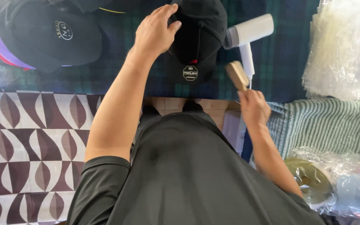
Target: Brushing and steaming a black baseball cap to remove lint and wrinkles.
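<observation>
A dark green and navy plaid cloth [280, 62] covers the table across the top of the frame, a soft bed that keeps the caps clean while they are handled. Below it at left hangs a patterned cover [26, 150] in brown and white leaf shapes. At upper left lies a stack of black caps [51, 33], set aside out of the working spot. At upper right sits a heap of clear plastic bags [342, 46], and under it a ribbed pale green towel [326, 121]. At lower right, more bagged items [338, 183] crowd the corner, one an olive cap in plastic.

At top centre the black cap [198, 37] lies with its brim toward the person, a sticker showing on the brim. The left hand [155, 31] rests on its crown, fingers [165, 12] curled and spread over the fabric, seemingly pinning it so it cannot slide.

A white handheld steamer [246, 33] lies just right of the cap, within reach.

The right hand [253, 106] is closed around the handle of a small wooden brush [237, 75], fingers wrapped tight, the brush head raised near the cap's right side, tilted toward it.
</observation>
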